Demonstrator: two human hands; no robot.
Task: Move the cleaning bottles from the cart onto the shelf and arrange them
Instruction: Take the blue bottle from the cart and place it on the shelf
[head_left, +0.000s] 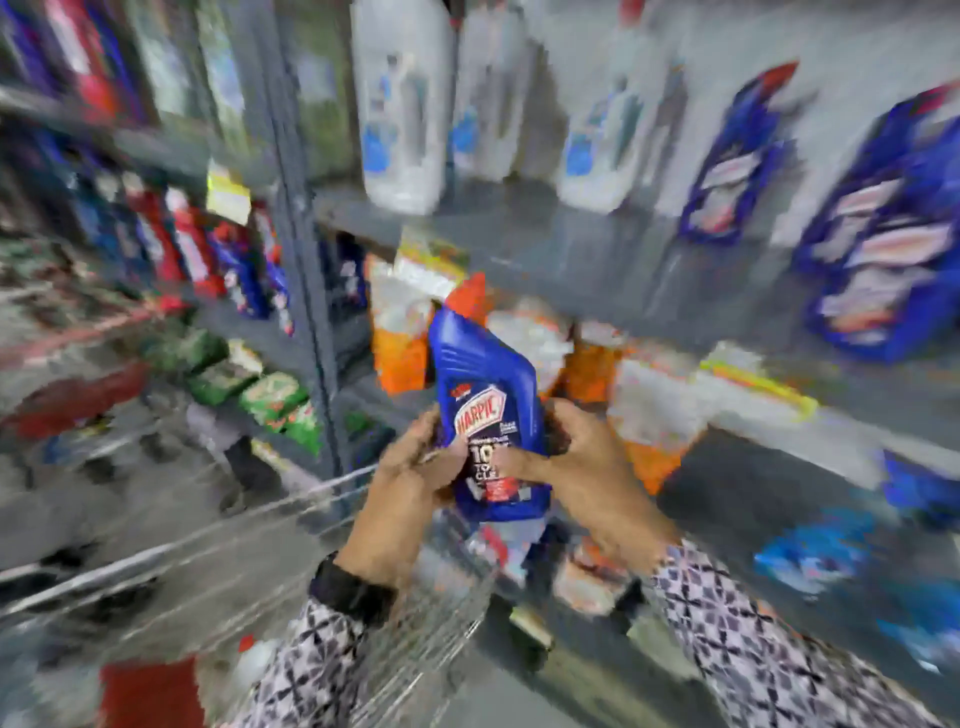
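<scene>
A blue Harpic bottle (485, 384) with a red cap is held upright in front of me, above the wire cart (291, 566). My left hand (410, 483) grips its lower left side and my right hand (587, 467) grips its lower right side, thumbs across the label. Behind it runs the grey shelf (571, 260), where two blue Harpic bottles (883, 249) stand at the right and white bottles (402, 104) stand at the back. The whole view is blurred by motion.
Orange and white packs (400, 332) fill the shelf level below. Red and blue bottles (192, 244) and green packs (270, 395) line the shelving to the left. Blue packs (821, 556) lie on a low shelf at the right. Something red (150, 691) lies in the cart.
</scene>
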